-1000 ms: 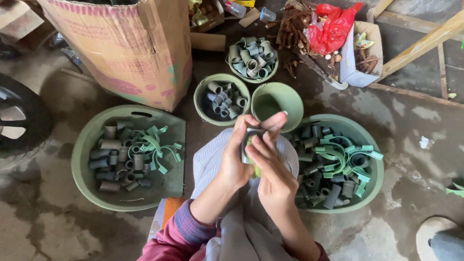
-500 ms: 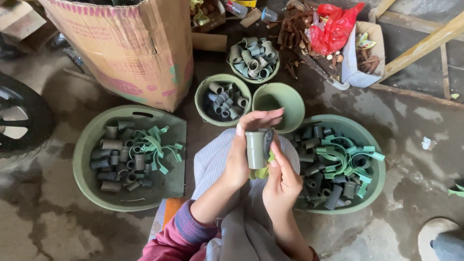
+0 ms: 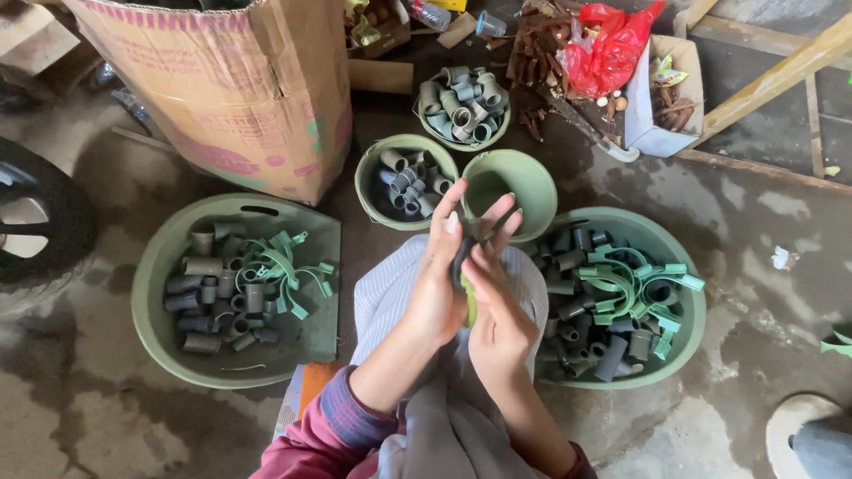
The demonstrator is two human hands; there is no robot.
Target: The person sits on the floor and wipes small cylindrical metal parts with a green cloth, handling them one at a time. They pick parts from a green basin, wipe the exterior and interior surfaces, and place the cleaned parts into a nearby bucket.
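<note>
In the head view, five green plastic tubs sit on the wet concrete floor. A large basin (image 3: 160, 310) at left and a large basin (image 3: 683, 341) at right both hold grey tube pieces mixed with curved green strips. A small bowl (image 3: 368, 173) at centre and a far bowl (image 3: 461, 140) above it hold only grey tube pieces. An empty bowl (image 3: 524, 173) stands just beside the small one. The tube pieces are short, hollow, matt cylinders; the strips look like smooth bent plastic bands.

One cardboard box (image 3: 222, 89) fills the upper left, one tyre (image 3: 35, 222) shows at the left edge, and one red plastic bag (image 3: 617, 44) lies at the upper right.

At the middle of the frame the left hand (image 3: 435, 288) and right hand (image 3: 497, 315) press together over a pale cloth (image 3: 382, 297) on the lap. Between the palms sits one dark grey tube piece (image 3: 463, 253), both hands closed around it, fingertips pointing up toward the empty bowl. A sliver of green shows below it between the hands.
</note>
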